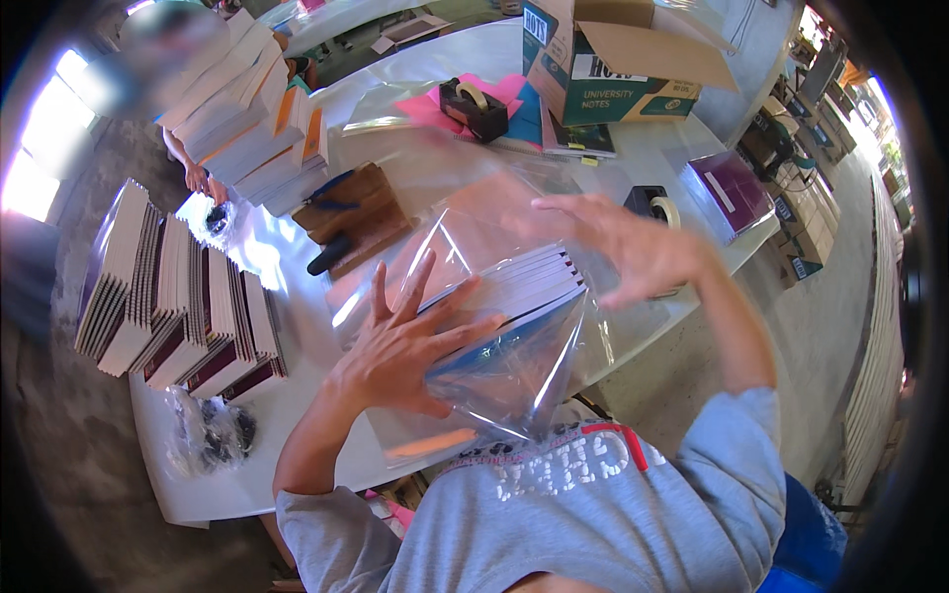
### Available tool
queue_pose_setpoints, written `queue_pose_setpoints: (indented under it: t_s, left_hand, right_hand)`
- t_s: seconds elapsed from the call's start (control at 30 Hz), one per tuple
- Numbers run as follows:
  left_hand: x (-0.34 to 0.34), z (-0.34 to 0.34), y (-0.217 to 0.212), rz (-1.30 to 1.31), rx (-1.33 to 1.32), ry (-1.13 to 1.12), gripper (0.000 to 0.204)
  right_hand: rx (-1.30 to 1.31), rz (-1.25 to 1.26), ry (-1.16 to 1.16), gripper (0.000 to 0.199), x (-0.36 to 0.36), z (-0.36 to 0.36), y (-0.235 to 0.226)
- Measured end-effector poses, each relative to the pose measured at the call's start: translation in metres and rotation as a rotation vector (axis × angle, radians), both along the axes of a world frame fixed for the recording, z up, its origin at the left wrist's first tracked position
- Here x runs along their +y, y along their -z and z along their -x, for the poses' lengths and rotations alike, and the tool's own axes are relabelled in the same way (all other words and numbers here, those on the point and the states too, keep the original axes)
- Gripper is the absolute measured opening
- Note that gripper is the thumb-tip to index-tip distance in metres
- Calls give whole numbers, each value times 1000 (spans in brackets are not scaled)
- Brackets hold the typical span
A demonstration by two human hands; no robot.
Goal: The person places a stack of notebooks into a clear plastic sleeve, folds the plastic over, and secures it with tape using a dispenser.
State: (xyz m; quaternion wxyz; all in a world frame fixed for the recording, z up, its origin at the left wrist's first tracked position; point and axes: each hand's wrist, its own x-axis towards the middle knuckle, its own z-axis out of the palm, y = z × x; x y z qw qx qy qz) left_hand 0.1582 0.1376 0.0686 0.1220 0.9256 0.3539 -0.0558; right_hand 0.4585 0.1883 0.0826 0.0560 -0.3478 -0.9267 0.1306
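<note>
Left hand pressed flat, fingers spread, on stack of notebooks inside clear plastic bag; right hand open, empty, at two o'clock.

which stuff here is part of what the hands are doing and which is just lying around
In hand:
left hand
right hand
clear bag
notebooks in the bag

Lying about:
tape dispenser
cardboard box
notebook stacks
wooden board
purple book
</note>
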Motion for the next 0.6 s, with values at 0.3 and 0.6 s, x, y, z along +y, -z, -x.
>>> queue_pose_setpoints:
  t_s: [0.3,0.6]
  left_hand:
    - [5,-1,18,-108,-254,12,76]
    - [29,-17,8,-409,-969,-484,21]
  right_hand:
    - [1066,-201,9,23,-29,42,38]
    - [479,52,296,133,-38,48,44]
